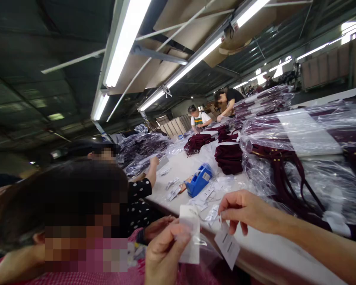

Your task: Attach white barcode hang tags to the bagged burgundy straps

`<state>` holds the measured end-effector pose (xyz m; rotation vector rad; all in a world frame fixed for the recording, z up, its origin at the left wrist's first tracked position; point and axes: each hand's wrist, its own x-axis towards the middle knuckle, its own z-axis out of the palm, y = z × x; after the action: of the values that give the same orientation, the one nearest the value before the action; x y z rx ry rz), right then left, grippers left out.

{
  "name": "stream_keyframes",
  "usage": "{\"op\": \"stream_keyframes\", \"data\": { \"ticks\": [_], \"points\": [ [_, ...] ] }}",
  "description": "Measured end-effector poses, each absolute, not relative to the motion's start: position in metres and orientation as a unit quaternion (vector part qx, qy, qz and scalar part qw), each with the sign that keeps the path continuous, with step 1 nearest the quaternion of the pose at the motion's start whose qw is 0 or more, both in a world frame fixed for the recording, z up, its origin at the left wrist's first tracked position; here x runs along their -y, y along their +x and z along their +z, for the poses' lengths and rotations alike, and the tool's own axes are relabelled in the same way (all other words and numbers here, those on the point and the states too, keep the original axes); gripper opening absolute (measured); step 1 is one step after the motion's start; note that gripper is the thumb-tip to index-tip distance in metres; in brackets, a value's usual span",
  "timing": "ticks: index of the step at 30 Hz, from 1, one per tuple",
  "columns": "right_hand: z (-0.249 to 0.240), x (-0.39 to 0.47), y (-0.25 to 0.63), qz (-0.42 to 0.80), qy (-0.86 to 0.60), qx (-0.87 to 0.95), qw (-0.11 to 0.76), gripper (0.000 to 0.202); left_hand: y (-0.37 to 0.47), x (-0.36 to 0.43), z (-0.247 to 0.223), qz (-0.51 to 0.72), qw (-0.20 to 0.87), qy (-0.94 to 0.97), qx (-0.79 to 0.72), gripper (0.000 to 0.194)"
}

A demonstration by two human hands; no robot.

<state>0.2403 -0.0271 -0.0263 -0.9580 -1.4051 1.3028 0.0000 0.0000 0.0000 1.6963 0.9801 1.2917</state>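
My left hand (166, 251) pinches a small translucent white packet (190, 237) between thumb and fingers, held upright in front of the table edge. A bit of clear film shows at its lower right. To the right, my right hand (246, 211) is closed on the top end of a white hang tag (228, 245) with dark printed lines, which hangs tilted below the fingers. What lies exactly between those fingertips is too small to tell. Behind both hands, loose white tags (207, 194) and a blue tape dispenser (199, 180) lie on the white table (178, 160).
Maroon garments (229, 158) lie stacked beyond the dispenser, with tall piles of plastic-wrapped garments (308, 126) at right. A co-worker (56, 198) sits close on my left. Another person's arm (152, 171) reaches over the table. Two people stand at the far end.
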Motion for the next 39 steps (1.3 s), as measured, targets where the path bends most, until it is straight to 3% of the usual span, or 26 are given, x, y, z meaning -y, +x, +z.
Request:
{"op": "stream_keyframes", "data": {
  "ticks": [6,10,13,17,21,30,39],
  "points": [
    [0.015,0.032,0.256,0.261,-0.424,0.717,0.487,0.009,0.002,-0.001,-0.012,0.425,0.184,0.787,-0.408,0.011],
    [0.043,0.029,0.255,0.179,-0.415,0.754,0.478,0.01,0.014,-0.004,-0.027,0.415,0.158,0.804,-0.395,0.017],
    [0.055,0.024,0.252,0.246,-0.424,0.738,0.463,0.01,0.023,-0.005,-0.039,0.429,0.23,0.787,-0.379,0.017],
    [0.064,0.018,0.251,0.413,-0.39,0.682,0.46,0.007,0.025,-0.006,-0.051,0.487,0.408,0.689,-0.349,0.016],
    [0.067,0.013,0.253,0.473,-0.374,0.635,0.482,0.008,0.015,-0.002,-0.057,0.497,0.525,0.61,-0.323,0.023],
    [0.07,0.005,0.245,0.475,-0.367,0.639,0.482,0.008,0.043,-0.001,-0.051,0.465,0.497,0.684,-0.263,0.019],
    [0.083,0.0,0.237,0.454,-0.362,0.651,0.489,0.009,0.058,-0.012,-0.045,0.445,0.54,0.678,-0.226,0.012]
  ]
}}
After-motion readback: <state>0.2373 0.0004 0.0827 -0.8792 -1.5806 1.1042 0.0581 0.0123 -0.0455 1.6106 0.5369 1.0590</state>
